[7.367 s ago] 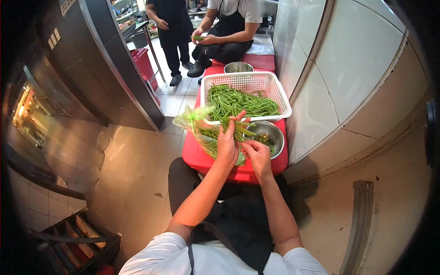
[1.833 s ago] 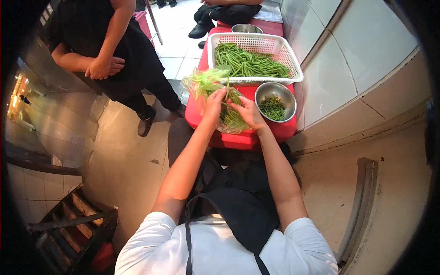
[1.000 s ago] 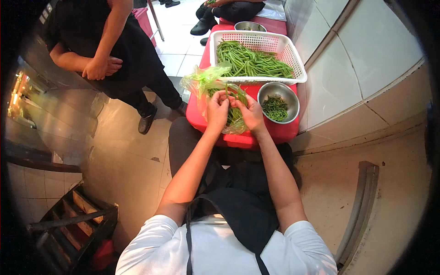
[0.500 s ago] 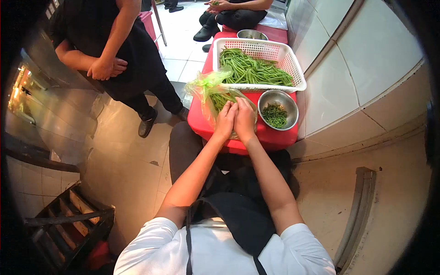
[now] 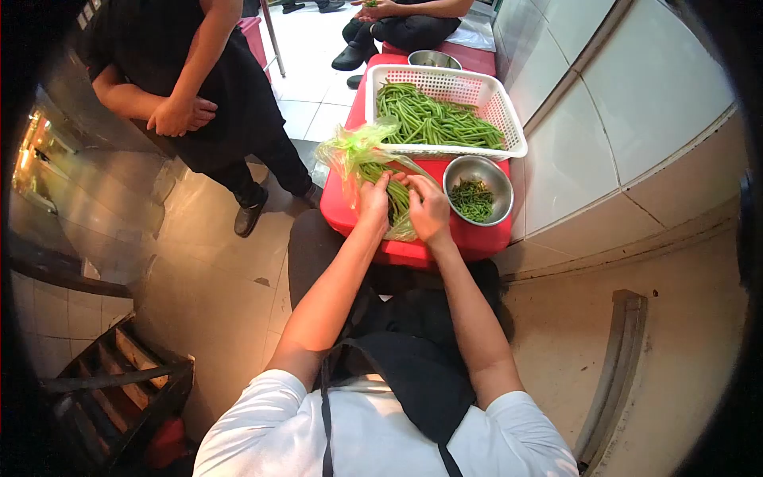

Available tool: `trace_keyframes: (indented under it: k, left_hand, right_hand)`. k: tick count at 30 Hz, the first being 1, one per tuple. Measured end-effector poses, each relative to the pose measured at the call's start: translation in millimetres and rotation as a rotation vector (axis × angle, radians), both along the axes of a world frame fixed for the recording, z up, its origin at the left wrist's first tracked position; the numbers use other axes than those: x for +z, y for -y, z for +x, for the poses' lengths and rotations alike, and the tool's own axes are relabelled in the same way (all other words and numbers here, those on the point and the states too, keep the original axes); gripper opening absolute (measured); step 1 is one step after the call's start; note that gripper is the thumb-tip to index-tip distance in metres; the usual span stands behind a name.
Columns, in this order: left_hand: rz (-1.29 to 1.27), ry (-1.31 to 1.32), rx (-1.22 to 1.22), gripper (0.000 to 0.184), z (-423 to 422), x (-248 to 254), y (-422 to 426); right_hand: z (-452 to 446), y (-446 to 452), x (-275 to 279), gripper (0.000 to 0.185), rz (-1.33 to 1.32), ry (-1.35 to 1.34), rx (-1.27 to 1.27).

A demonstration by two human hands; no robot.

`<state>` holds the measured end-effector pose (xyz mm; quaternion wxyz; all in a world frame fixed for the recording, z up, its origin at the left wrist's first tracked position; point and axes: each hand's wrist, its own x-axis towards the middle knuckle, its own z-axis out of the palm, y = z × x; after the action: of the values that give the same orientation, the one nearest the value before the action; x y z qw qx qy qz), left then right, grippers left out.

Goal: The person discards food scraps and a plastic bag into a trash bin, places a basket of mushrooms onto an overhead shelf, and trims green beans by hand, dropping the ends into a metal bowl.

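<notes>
A clear plastic bag [image 5: 343,151] with a greenish tint lies open at the left end of a red surface, with long green beans [image 5: 400,200] in its mouth. My left hand [image 5: 374,203] is at the left of these beans, its fingers curled, thumb and fingertips closed by the bean ends. My right hand [image 5: 430,208] is on the other side, fingers bent inward toward the left; what its fingertips pinch is too small to make out. Beside my right hand stands a steel bowl [image 5: 504,180] holding short green trimmings [image 5: 472,200].
Behind the bag, a white perforated basket [image 5: 515,143] holds many green beans [image 5: 437,119]. The red stool or box top [image 5: 397,253] bears everything. Another metal bowl [image 5: 434,59] stands farther back. A tiled wall [image 5: 636,119] closes the right. One person [image 5: 214,87] stands left; another [image 5: 409,28] sits behind.
My hands were pressed together over the bag; now they have parted slightly, and beans show between them. The view has shifted a little.
</notes>
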<state>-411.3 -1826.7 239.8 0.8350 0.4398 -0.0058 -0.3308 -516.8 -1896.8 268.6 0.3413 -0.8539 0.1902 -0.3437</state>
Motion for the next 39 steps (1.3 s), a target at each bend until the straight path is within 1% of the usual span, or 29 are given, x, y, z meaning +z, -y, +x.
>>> trace_keyframes:
  k: [3, 5, 10, 13, 16, 17, 19, 20, 23, 25, 28, 31, 34, 37, 38, 39]
  left_hand:
    - [-0.095, 0.013, -0.045, 0.020, 1, 6, 1]
    - [-0.154, 0.042, -0.043, 0.019, 2, 5, 2]
    - [-0.172, 0.085, -0.033, 0.018, -3, 1, 2]
    - [-0.145, 0.130, -0.063, 0.018, -2, 2, 1]
    - [-0.125, 0.180, -0.114, 0.018, 2, 6, -1]
    - [-0.120, 0.200, -0.132, 0.018, 5, 6, -1]
    - [-0.150, 0.197, -0.102, 0.016, 9, 6, 1]
    - [-0.165, 0.195, -0.088, 0.016, 10, 7, 2]
    - [-0.056, 0.540, -0.133, 0.015, 20, 12, -3]
    - [-0.026, 0.658, -0.157, 0.015, 22, 17, -4]
    - [0.042, 0.769, -0.182, 0.014, 23, 23, -9]
    - [0.165, 0.907, -0.132, 0.014, 25, 28, -13]
    - [0.303, 1.124, -0.081, 0.013, 21, 44, -19]
    - [0.418, 1.354, -0.049, 0.013, 7, 74, -30]
    - [0.452, 1.429, -0.038, 0.013, 4, 80, -31]
    - [0.421, 1.379, -0.051, 0.012, 3, 83, -30]
  right_hand:
    - [-3, 9, -2, 0.028, 0.036, -0.058, 0.004]
    - [-4, 9, -3, 0.028, -0.019, -0.094, -0.023]
    - [0, 5, -6, 0.027, -0.025, -0.153, -0.112]
    - [3, 3, -13, 0.026, 0.028, -0.048, -0.072]
    - [3, 6, -20, 0.027, 0.143, -0.040, -0.063]
    - [4, 7, -23, 0.027, 0.220, -0.023, -0.055]
    - [4, 10, -29, 0.026, 0.373, 0.010, -0.040]
    - [5, 12, -33, 0.026, 0.401, 0.049, -0.032]
    - [6, 15, -37, 0.023, 0.475, 0.126, -0.020]
    - [4, 14, -30, 0.021, 0.513, 0.123, -0.027]
    - [11, 7, -21, 0.017, 0.553, 0.260, -0.064]
    - [13, 1, 10, 0.016, 0.444, 0.319, -0.043]
    - [10, 3, 24, 0.015, 0.208, 0.299, -0.068]
    - [7, 0, 39, 0.014, 0.153, 0.401, -0.117]
    - [6, 0, 40, 0.014, 0.133, 0.377, -0.125]
    - [4, 2, 41, 0.015, 0.113, 0.354, -0.131]
